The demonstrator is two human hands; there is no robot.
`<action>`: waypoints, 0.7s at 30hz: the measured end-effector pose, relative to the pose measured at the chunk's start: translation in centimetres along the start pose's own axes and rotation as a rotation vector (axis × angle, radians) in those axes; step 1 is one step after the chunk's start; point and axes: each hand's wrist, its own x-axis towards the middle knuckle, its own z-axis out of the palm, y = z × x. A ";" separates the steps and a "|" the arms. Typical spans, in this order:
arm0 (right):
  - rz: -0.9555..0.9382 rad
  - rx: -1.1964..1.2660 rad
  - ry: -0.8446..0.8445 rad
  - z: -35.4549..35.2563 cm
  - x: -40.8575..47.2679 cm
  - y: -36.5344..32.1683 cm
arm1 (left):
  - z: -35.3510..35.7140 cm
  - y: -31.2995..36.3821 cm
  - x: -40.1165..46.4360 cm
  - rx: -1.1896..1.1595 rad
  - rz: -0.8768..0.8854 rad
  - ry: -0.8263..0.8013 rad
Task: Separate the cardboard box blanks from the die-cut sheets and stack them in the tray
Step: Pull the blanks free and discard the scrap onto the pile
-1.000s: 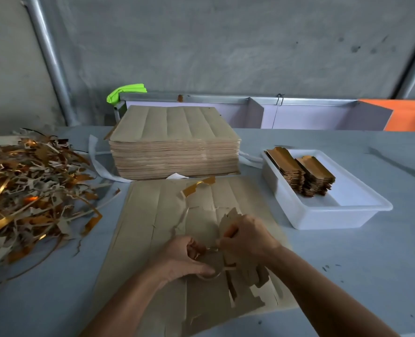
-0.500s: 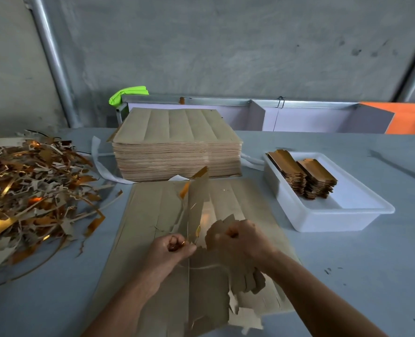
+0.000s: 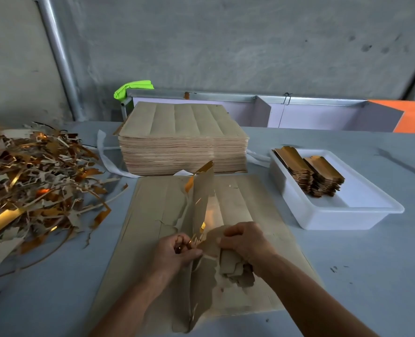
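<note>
A brown die-cut sheet (image 3: 153, 229) lies flat on the table in front of me, torn along its middle. My left hand (image 3: 174, 251) pinches a long strip (image 3: 201, 198) of that sheet, which stands up on edge and shows its gold underside. My right hand (image 3: 244, 242) grips a small bundle of separated box blanks (image 3: 235, 268) beside the strip. A white tray (image 3: 342, 215) at the right holds two stacks of blanks (image 3: 308, 173). A thick stack of uncut sheets (image 3: 182, 139) sits behind the working sheet.
A big heap of gold and brown offcut scrap (image 3: 29, 186) covers the table's left side. White strapping (image 3: 104, 156) lies by the sheet stack. A green object (image 3: 133, 87), a metal rail and an orange panel (image 3: 413, 115) line the far edge, below a grey wall.
The strip has been lifted off the sheet and now stands upright with its gold face showing. My left hand has shifted left, pulling it away from the blanks in my right hand.
</note>
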 end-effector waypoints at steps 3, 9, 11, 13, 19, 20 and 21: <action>0.080 0.015 -0.028 0.7 -0.1 -0.1 | -0.1 -0.4 0.0 -0.013 0.010 -0.005; 0.102 -0.025 -0.140 2.1 -0.4 0.4 | -0.1 -1.0 0.1 -0.002 0.070 0.003; 0.100 0.056 -0.053 1.6 -0.3 0.5 | 0.1 -1.2 0.3 -0.012 0.078 0.031; 0.074 0.065 0.101 0.7 -0.1 0.9 | 0.3 -1.3 0.4 -0.023 0.066 0.048; 0.031 0.270 0.355 -2.1 0.0 2.3 | 0.2 -2.1 1.0 0.032 0.113 0.057; 0.019 0.306 0.384 -2.5 0.1 2.4 | 0.2 -2.2 1.2 0.045 0.112 0.062; 0.010 0.335 0.404 -2.7 0.2 2.4 | 0.2 -2.2 1.3 0.055 0.112 0.065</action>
